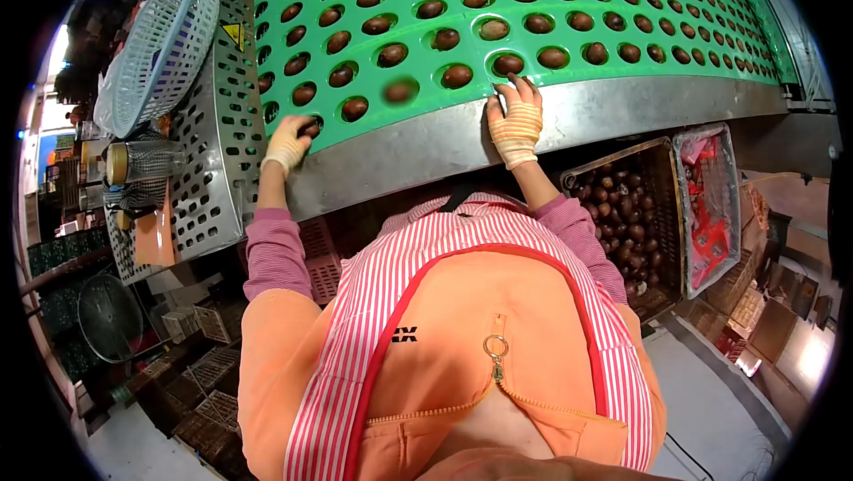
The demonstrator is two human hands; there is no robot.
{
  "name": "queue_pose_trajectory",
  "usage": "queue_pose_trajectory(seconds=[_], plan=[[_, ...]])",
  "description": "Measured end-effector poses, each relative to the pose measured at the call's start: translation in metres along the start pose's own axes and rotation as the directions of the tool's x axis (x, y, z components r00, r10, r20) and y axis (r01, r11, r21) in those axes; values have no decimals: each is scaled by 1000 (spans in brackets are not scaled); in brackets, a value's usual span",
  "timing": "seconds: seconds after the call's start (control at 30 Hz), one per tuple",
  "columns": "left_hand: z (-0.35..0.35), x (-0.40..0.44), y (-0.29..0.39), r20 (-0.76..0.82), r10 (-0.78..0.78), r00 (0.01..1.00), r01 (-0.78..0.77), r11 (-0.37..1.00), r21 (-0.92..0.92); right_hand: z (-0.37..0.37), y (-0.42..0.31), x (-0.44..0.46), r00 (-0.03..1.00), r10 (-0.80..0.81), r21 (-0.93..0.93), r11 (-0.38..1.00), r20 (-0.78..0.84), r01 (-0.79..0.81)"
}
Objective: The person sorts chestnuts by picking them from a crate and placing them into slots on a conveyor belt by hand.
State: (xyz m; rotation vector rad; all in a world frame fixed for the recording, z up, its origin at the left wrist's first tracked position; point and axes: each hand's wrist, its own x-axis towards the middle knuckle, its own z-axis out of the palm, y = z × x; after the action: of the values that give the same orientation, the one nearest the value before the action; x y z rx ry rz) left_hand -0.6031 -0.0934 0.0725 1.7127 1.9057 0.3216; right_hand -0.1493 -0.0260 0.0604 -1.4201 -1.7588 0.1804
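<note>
A green tray surface (426,59) with rows of oval pockets spreads in front of me, most pockets holding a dark brown passion fruit (457,76). At its near left corner my left hand (288,140), in a pale fingerless-looking glove, has its fingers curled against a dark passion fruit (312,127). My right hand (515,122), gloved in yellowish stripes, rests over the metal edge, fingers apart. Its fingertips lie just below another passion fruit (508,64) in a pocket. One blurred passion fruit (400,91) sits between pockets, seemingly moving.
A metal ledge (400,163) borders the tray's near side. To the right stand a crate of passion fruit (662,157) and a lined bin with red items (730,241). A blue basket (169,46) and a jar (117,164) are on the left over perforated metal (209,201).
</note>
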Motion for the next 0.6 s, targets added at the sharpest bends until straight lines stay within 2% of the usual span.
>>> queue_pose_trajectory(seconds=[0.03,0.13,0.17,0.23,0.27,0.3,0.33,0.37,0.43,0.47,0.53,0.6], plan=[[-1,-12,29,-79,-37,996,45,993,107,1,1,-1,1000,8,13,1000,5,-8],[5,-8,44,-217,-225,950,283,915,289,-1,1,0,1000,21,35,999,10,-21],[6,-8,45,-206,-233,950,293,896,333,-1,1,-1,999,36,52,998,-13,-36],[1,0,47,-168,-215,962,268,862,430,1,4,-1,991,-31,81,996,-133,42],[-6,-1,65,-141,-236,961,273,883,382,-5,3,-1,998,8,97,995,-59,-3],[-4,13,51,-81,-205,975,219,852,476,-10,8,-8,999,32,122,992,-22,-29],[-11,5,77,-81,-107,991,134,839,528,-24,2,-14,998,54,119,992,-43,-48],[-5,13,71,-148,49,988,27,882,470,-36,3,-21,993,90,129,988,-74,-79],[17,36,61,-278,164,947,-40,914,403,-71,10,-40,978,188,177,969,-86,-171],[26,30,107,-299,151,942,-41,937,346,-93,14,-46,967,245,216,950,-71,-225],[54,36,158,-310,286,907,-205,941,267,-131,36,-66,929,317,87,948,-192,-306],[79,39,220,-280,393,876,-325,910,259,-187,53,-88,871,470,40,882,-144,-469]])
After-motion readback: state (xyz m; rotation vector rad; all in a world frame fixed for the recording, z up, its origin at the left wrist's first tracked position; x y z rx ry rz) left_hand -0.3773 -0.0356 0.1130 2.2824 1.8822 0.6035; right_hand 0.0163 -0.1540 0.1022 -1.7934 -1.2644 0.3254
